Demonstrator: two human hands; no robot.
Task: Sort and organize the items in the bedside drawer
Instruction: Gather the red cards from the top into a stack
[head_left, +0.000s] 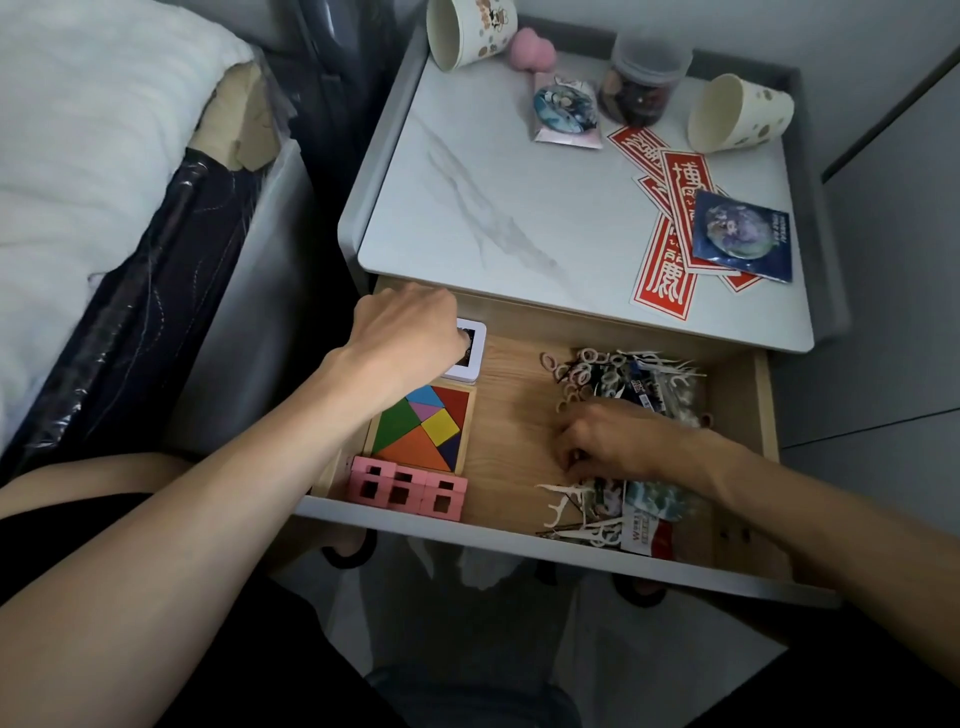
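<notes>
Your left grip (410, 338) reaches forward knuckles up, its fingers curled over the edge of a small white box (471, 353), and the bare forearm slants in from the lower left. Your right grip (618, 441) lies palm down, fingertips curled downward. Whether they pinch anything is hidden. That forearm enters from the lower right.

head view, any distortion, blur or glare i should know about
Head view: wide-angle bowing splays the drawer front and nightstand top edges; light is soft, no hard glare; the jar at the back looks smeared; the left hand gripping the white box is sharp, the right hand among the floss picks slightly soft.
</notes>
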